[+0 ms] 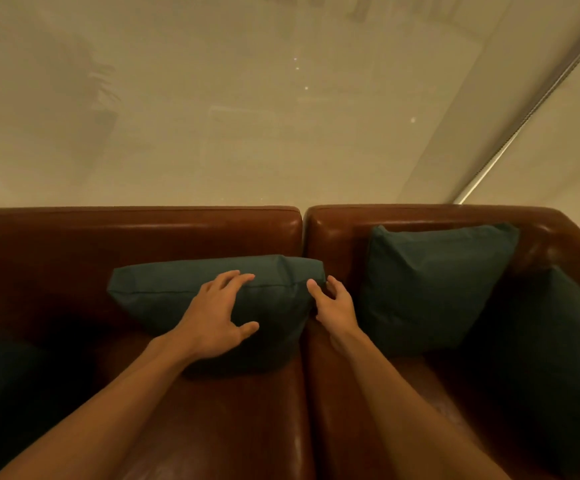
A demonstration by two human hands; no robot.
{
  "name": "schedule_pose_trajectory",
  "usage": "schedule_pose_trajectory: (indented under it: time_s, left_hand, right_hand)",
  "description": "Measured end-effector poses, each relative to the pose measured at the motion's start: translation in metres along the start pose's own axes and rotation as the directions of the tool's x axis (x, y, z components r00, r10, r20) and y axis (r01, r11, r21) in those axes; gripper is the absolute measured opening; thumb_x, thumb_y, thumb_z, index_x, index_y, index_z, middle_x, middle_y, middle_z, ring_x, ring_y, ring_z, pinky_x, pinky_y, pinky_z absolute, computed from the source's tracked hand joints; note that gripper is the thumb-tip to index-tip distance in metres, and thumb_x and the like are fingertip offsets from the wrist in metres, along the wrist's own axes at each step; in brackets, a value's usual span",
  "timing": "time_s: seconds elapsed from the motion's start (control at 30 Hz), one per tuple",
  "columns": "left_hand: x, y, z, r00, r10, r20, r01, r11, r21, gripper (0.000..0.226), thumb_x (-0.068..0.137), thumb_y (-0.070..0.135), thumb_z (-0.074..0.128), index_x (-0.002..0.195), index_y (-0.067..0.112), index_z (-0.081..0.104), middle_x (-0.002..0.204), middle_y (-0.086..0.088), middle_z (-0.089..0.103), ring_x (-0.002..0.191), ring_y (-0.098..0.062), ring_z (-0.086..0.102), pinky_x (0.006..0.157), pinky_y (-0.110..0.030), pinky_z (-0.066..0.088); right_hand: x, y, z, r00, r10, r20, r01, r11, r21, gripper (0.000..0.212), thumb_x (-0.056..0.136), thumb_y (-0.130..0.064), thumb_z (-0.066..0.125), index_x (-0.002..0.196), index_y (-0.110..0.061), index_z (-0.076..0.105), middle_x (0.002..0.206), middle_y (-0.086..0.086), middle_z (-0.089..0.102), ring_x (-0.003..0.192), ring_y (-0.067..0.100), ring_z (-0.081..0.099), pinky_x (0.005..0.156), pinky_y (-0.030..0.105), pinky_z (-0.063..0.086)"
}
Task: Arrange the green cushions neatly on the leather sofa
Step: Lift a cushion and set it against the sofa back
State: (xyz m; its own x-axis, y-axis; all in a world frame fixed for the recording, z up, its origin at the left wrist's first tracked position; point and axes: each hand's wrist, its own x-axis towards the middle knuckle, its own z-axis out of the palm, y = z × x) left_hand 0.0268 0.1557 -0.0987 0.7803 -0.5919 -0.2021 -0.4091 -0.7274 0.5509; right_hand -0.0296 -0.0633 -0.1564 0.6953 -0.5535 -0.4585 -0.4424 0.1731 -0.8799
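A brown leather sofa (136, 233) fills the lower half of the view. A green cushion (164, 289) leans against its back at the middle. My left hand (217, 317) lies spread on that cushion's front, fingers straight. My right hand (333, 304) touches the cushion's right end, thumb on the front face and fingers behind the edge. A second green cushion (433, 285) stands upright against the right backrest. A third green cushion (551, 368) leans at the right arm, and part of another green cushion (1, 386) shows at the far left.
A pale translucent blind or frosted window (247, 116) rises right behind the sofa back. A metal frame strip (530, 112) runs diagonally at the upper right. Bare leather seat (247, 417) lies between my forearms.
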Motion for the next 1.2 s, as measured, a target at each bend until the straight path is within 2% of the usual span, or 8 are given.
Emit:
schedule_pose_trajectory:
  time_s: [0.1,0.2,0.37,0.5,0.67,0.83,0.97,1.2]
  left_hand:
    - [0.015,0.005,0.002,0.999,0.005,0.043,-0.008,0.998,0.065,0.091,0.082,0.048,0.071,0.154,0.033,0.017,0.163,0.003,0.014,0.148,-0.027,0.017,0.119,-0.046,0.024]
    - [0.026,0.002,0.006,0.998,-0.001,0.069,-0.006,0.995,0.101,0.097,0.080,0.051,0.071,0.155,0.033,0.012,0.165,0.001,0.009,0.150,-0.028,0.013,0.120,-0.049,0.022]
    - [0.034,-0.007,0.012,0.996,-0.044,0.075,0.027,0.978,0.209,0.118,0.073,0.064,0.071,0.156,0.033,-0.007,0.166,0.001,-0.010,0.152,-0.033,-0.002,0.121,-0.055,0.010]
    - [0.033,-0.021,0.008,0.995,-0.074,0.061,0.054,0.960,0.275,0.140,0.060,0.069,0.076,0.152,0.032,-0.022,0.164,0.001,-0.021,0.150,-0.035,-0.014,0.120,-0.059,-0.001]
    - [0.025,-0.048,-0.011,0.995,-0.095,-0.027,0.098,0.975,0.200,0.145,0.052,0.068,0.082,0.154,0.032,-0.015,0.166,0.002,0.001,0.152,-0.032,-0.001,0.120,-0.058,0.001]
    - [0.017,-0.072,-0.030,0.991,-0.004,-0.134,0.031,0.980,0.198,0.112,0.056,0.068,0.079,0.147,0.022,0.031,0.148,0.002,0.044,0.138,-0.023,0.037,0.117,-0.050,0.025]
    - [0.002,-0.086,-0.040,0.976,0.064,-0.210,-0.025,0.983,0.181,0.086,0.071,0.062,0.070,0.138,0.014,0.046,0.137,-0.003,0.057,0.129,-0.024,0.049,0.111,-0.045,0.033]
    - [-0.024,-0.088,-0.066,0.853,0.098,-0.513,-0.103,0.995,0.018,0.035,0.070,0.032,0.057,0.097,0.012,0.068,0.083,-0.001,0.070,0.073,-0.023,0.063,0.064,-0.033,0.041]
  right_hand:
    - [0.008,-0.003,0.010,1.000,0.001,-0.002,-0.001,0.999,0.046,0.081,0.086,-0.035,0.072,0.153,-0.020,0.029,0.152,0.003,0.042,0.137,0.022,0.044,0.110,0.036,0.042]
    - [0.015,-0.002,0.013,0.998,0.008,-0.058,-0.007,1.000,0.017,0.073,0.083,-0.038,0.074,0.146,-0.026,0.040,0.146,0.003,0.050,0.131,0.022,0.050,0.107,0.043,0.046]
    - [0.004,-0.014,0.029,0.994,-0.099,-0.055,0.089,0.983,-0.158,0.040,0.076,-0.038,0.081,0.111,-0.027,0.064,0.114,-0.003,0.068,0.097,0.011,0.065,0.083,0.033,0.059]
    - [-0.025,-0.025,0.060,0.983,-0.182,0.017,0.182,0.966,-0.185,0.037,0.071,-0.035,0.086,0.102,-0.024,0.070,0.100,-0.001,0.074,0.085,0.009,0.071,0.077,0.033,0.062]
    - [-0.051,-0.038,0.088,0.967,-0.228,0.117,0.245,0.955,-0.168,0.024,0.073,-0.029,0.086,0.090,-0.030,0.069,0.092,-0.003,0.074,0.082,0.007,0.072,0.067,0.019,0.059]
    - [-0.066,-0.053,0.109,0.958,-0.251,0.138,0.277,0.934,-0.225,0.035,0.072,-0.028,0.086,0.103,-0.015,0.074,0.092,-0.002,0.074,0.083,0.007,0.071,0.072,0.024,0.061]
    - [-0.076,-0.059,0.125,0.950,-0.262,0.170,0.297,0.926,-0.234,0.039,0.069,-0.033,0.087,0.103,-0.018,0.075,0.094,-0.002,0.075,0.083,0.008,0.072,0.074,0.032,0.062]
    - [-0.097,-0.094,0.129,0.825,-0.383,0.415,0.453,0.888,-0.081,0.032,0.078,-0.028,0.081,0.108,-0.023,0.072,0.103,-0.002,0.074,0.097,0.008,0.070,0.087,0.026,0.058]
